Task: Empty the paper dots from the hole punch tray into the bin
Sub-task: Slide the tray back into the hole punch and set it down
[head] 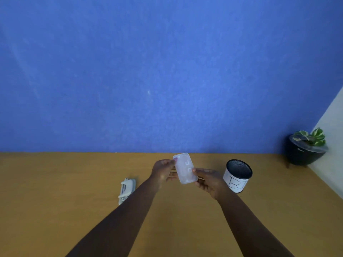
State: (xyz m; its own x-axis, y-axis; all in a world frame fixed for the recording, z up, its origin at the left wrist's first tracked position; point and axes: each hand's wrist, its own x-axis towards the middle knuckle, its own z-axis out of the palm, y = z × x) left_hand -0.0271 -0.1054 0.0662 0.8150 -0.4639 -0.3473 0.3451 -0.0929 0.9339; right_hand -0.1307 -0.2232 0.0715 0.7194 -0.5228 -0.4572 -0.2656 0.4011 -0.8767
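Two bare forearms reach forward over a brown wooden desk (55, 182) set against a blue wall (148, 62). Both hands hold a translucent white hole punch tray (185, 168) in the air above the desk, near the picture's centre. The left hand (163, 172) pinches the tray's far left edge between thumb and fingertips; the right hand (208, 180) grips its near right edge, fingers curled beneath. Any paper dots are too small to make out. At three o'clock from the tray, just beside the right hand, stands a black mesh bin (238, 175) wrapped in a white paper label. At eight o'clock lies the grey hole punch (126, 190). At two o'clock, in the desk's far corner, sits a potted plant (306, 147).
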